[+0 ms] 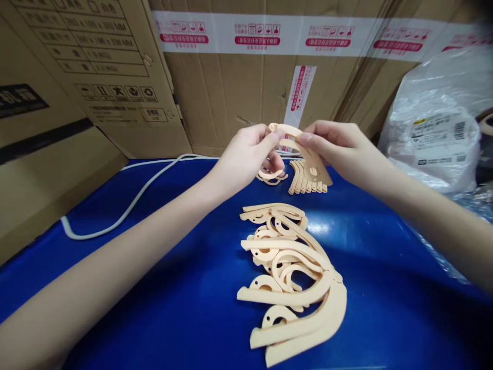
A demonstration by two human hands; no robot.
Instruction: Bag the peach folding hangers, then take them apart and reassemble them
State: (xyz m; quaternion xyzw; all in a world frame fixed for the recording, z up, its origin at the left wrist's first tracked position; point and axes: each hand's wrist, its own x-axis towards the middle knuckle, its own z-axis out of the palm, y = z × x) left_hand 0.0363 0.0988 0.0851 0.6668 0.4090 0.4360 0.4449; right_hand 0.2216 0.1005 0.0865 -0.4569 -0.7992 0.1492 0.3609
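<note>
My left hand (254, 151) pinches one end of a beige curved plastic piece (285, 129), which looks like part of a folding clothes hanger. My right hand (337, 144) grips the same piece farther along, fingers and thumb closed on it. Its broad, holed end hangs down below the right fingers. Just under my left fingers are several thin curved hooks (271, 178); whether those fingers touch them I cannot tell. Behind the held piece lies a row of small wavy beige pieces (300, 180). Nearer to me, a pile of hanger arms and hooks (300, 262) lies overlapping on the blue surface.
The blue tabletop (154, 298) is bounded at the back and left by cardboard boxes (231, 87). A white cable (134, 205) curves along the left. On the right stands a clear plastic bag (431, 128) with a labelled roll-like item inside.
</note>
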